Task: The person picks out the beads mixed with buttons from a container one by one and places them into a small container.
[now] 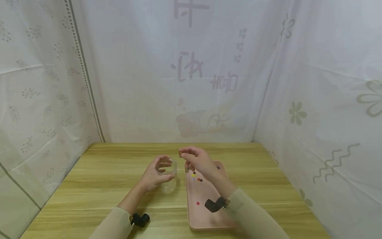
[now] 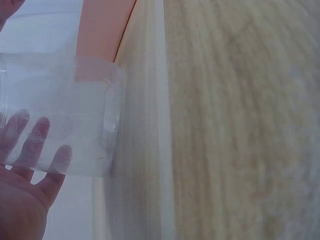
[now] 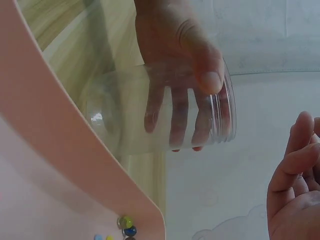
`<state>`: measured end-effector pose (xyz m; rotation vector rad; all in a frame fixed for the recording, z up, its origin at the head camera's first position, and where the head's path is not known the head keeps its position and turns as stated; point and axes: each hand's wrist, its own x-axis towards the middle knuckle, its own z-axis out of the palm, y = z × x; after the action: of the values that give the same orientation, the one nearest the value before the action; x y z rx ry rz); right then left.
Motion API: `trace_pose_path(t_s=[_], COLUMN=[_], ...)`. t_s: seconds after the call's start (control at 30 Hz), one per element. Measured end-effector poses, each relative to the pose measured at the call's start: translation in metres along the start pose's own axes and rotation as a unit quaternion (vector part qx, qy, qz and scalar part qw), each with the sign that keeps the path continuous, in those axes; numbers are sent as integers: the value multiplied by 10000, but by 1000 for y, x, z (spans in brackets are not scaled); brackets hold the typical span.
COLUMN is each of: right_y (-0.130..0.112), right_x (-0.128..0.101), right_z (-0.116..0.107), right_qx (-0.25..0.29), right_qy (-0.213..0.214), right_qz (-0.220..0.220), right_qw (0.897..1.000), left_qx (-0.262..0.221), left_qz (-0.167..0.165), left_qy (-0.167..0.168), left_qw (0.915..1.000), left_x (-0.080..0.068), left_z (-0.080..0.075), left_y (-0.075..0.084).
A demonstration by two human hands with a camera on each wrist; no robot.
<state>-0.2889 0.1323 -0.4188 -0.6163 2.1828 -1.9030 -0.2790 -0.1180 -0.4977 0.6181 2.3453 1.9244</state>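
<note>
Gripping the clear plastic jar (image 1: pixel 167 172) is our left hand (image 1: pixel 155 176), fingers and thumb wrapped round its wall, standing it on the wooden table (image 1: pixel 98 179) just left of the pink tray (image 1: pixel 203 212). Through the wrist view we see the fingers (image 3: pixel 172 112) showing through the plastic, thumb near the threaded rim.

Our right hand (image 1: pixel 198 161) hovers above the jar's mouth and the tray's far end, fingertips pinched together. We can't tell whether anything's actually between them, too small to make out.

Small coloured beads (image 1: pixel 196 177) are scattered in the tray, mostly near the far end, plus one red bead (image 1: pixel 198 203) lying alone nearer to us. Printed white curtains (image 1: pixel 191 73) hang around the table.
</note>
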Motion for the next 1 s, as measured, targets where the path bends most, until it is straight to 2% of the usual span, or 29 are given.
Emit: trace_pose_path(t_s=[0.2,0.43,0.7,1.0], right_y=[-4,3,13,17], right_x=[4,7,6,4], right_z=[6,17,25,28], right_qx=[-96,-522,-751,-880], right_qy=[-173,-379,-735,-732], right_qz=[-91,-34,-312,-236], right_qw=[9998,9979,9940,9931], left_qx=[-29,10,81,175], left_qz=[43,10,-53,6], left_qy=[-68,-19,-38,34], left_qw=[10000,10000,9999,9998], left_x=[1,2,4,2], left_z=[-1,-1,0,0], left_y=[0,1,-2,-1])
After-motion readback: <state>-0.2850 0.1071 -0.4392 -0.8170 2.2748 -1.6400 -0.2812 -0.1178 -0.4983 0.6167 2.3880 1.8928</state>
